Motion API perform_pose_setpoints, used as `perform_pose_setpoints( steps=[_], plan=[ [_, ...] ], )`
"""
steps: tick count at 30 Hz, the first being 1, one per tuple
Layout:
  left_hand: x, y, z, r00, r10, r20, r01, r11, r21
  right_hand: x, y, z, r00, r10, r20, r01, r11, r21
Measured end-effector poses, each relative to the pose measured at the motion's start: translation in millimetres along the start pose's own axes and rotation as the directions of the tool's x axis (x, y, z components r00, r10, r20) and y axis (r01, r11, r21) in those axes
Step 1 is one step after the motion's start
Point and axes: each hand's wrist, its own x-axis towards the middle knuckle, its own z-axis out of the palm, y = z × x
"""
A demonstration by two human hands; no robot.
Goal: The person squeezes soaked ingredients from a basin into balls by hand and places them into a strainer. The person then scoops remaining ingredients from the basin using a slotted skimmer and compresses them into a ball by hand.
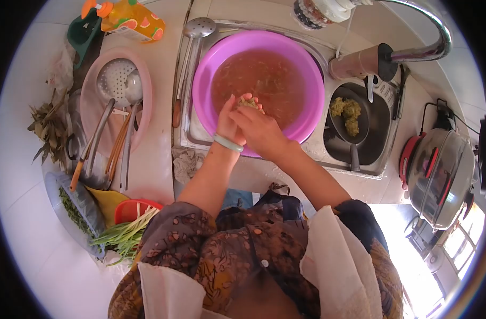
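Observation:
Both my hands are closed together over the near side of a purple basin [202, 90], which holds brownish-red water [259, 74] with small bits floating in it. My left hand [228, 121], with a pale green bangle at the wrist, cups a wet greenish-brown clump of what looks like chopped greens [248, 102]. Across it lies my right hand [264, 135], pressing the clump from the other side. To the right, similar squeezed lumps [352, 110] rest in a round, long-handled strainer or ladle [354, 157] over the small sink bowl.
The basin sits in a steel sink [187, 133] under a curved faucet [445, 40]. A slotted spoon [199, 27] lies at its left edge. Further left are a pink basin of utensils [86, 101], an orange soap bottle [131, 22] and green stalks [123, 236]. An electric pan [440, 175] stands right.

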Motion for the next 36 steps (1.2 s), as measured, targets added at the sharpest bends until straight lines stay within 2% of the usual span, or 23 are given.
perform_pose_setpoints(
  steps=[2,4,5,8,9,11,13,15,17,19,20,23,26,29,32,36],
  plan=[
    [-6.1,-3.6,7.6,0.999,0.024,-0.022,-0.024,1.0,0.005,4.6,7.3,9.0,0.999,-0.012,-0.05,0.01,0.999,-0.034],
    [-3.0,-8.4,1.0,0.998,0.041,-0.048,-0.044,0.998,-0.052,13.2,-10.9,1.0,0.999,0.034,-0.008,-0.035,0.997,-0.067],
    [-2.8,-10.9,-2.0,0.997,0.044,-0.059,-0.049,0.995,-0.083,14.4,-12.7,-1.5,0.999,0.051,-0.016,-0.052,0.997,-0.059],
    [-8.8,-3.7,-0.2,0.991,0.012,-0.13,-0.013,1.0,-0.003,14.4,-5.5,-7.4,0.993,0.079,-0.093,-0.076,0.996,0.04],
    [-10.6,-1.5,-6.4,0.991,0.011,-0.131,-0.01,1.0,0.015,16.8,-4.5,-16.0,0.963,0.266,-0.045,-0.251,0.944,0.216],
    [-6.9,2.4,-19.0,0.992,0.006,-0.123,0.0,0.999,0.053,33.6,8.1,-42.4,0.809,0.573,0.133,-0.555,0.668,0.496],
    [-14.0,4.8,-4.5,0.972,0.03,-0.235,-0.014,0.998,0.068,42.3,56.4,-33.0,0.846,0.533,-0.015,-0.483,0.779,0.4],
    [-19.0,8.8,7.2,0.949,0.054,-0.312,-0.029,0.996,0.082,59.9,90.4,-29.0,0.822,0.567,0.04,-0.542,0.76,0.359],
    [-20.9,10.1,10.8,0.931,0.07,-0.357,-0.039,0.995,0.092,75.4,124.7,-5.2,0.802,0.592,0.081,-0.568,0.712,0.413],
    [-20.6,10.8,10.2,0.932,0.058,-0.357,-0.035,0.997,0.072,92.9,134.8,13.7,0.827,0.555,0.094,-0.56,0.795,0.234],
    [-19.3,11.3,9.1,0.934,0.054,-0.354,-0.033,0.997,0.064,101.2,136.8,23.3,0.838,0.536,0.102,-0.545,0.826,0.141],
    [-20.7,13.3,2.6,0.949,0.02,-0.316,-0.019,1.0,0.008,116.2,137.8,54.7,0.873,0.473,0.114,-0.485,0.868,0.108],
    [-26.8,19.7,-6.5,0.982,-0.021,-0.186,0.003,0.995,-0.1,129.4,127.6,66.9,0.851,0.464,0.247,-0.477,0.879,-0.006],
    [-35.6,28.4,-2.8,0.985,0.009,-0.174,-0.033,0.99,-0.14,125.6,121.8,81.8,0.85,0.403,0.34,-0.446,0.893,0.058],
    [-42.0,38.5,3.1,0.989,0.043,-0.143,-0.064,0.986,-0.152,113.7,113.5,92.1,0.865,0.288,0.412,-0.338,0.94,0.053],
    [-44.4,48.8,7.6,0.993,0.071,-0.094,-0.086,0.981,-0.175,83.5,97.2,96.6,0.815,0.259,0.517,-0.308,0.951,0.008]
  ],
)
